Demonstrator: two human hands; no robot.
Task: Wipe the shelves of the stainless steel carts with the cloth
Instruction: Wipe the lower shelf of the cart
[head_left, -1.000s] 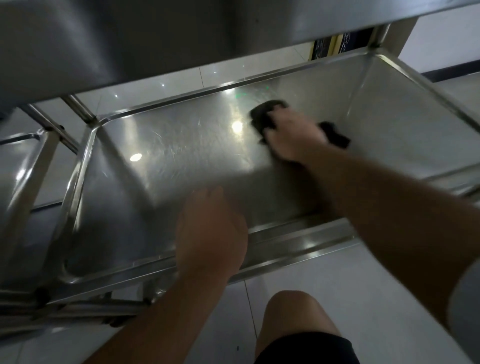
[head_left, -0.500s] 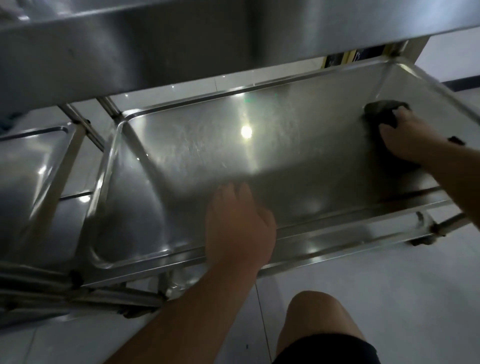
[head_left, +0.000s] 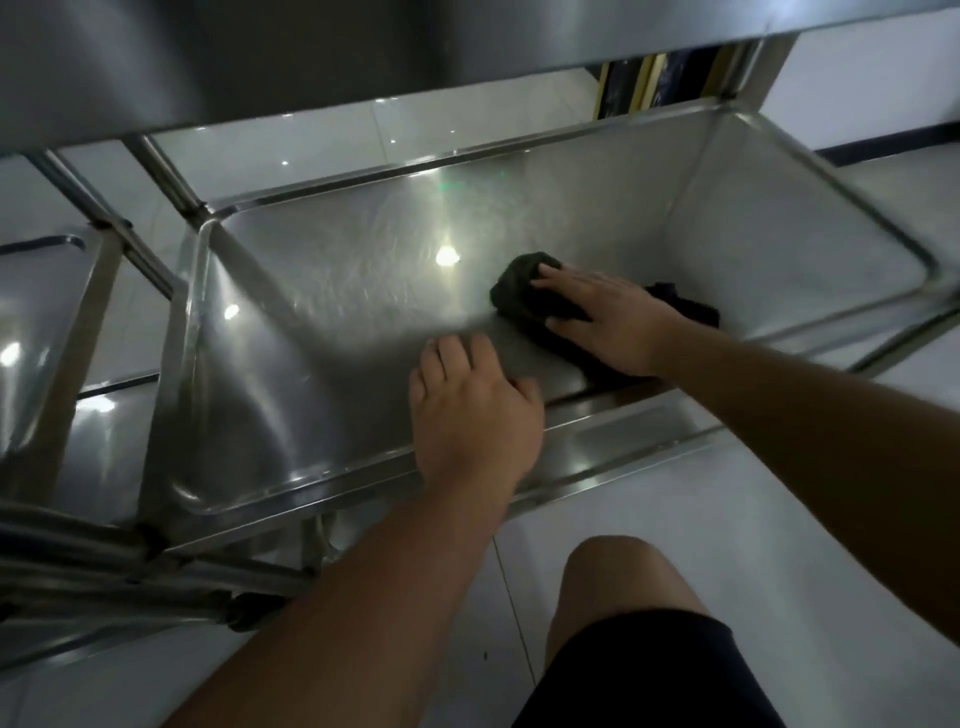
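- The right hand (head_left: 605, 322) lies flat on the dark cloth (head_left: 524, 293), fingers straight and spread, pressing it against the shelf (head_left: 337, 312) of the steel cart.
- The cloth sits right of the shelf's middle, toward the near rim; part of it (a darker fold) shows beyond the wrist.
- The left hand (head_left: 470, 410) rests over the near rim, fingers relaxed and laid on the shelf, gripping nothing.
- An upper shelf (head_left: 260, 57) overhangs the view.
- A second cart (head_left: 47, 312) stands just beside, at left.
- A bare knee (head_left: 618, 577) shows below, over the tiled floor (head_left: 753, 519).
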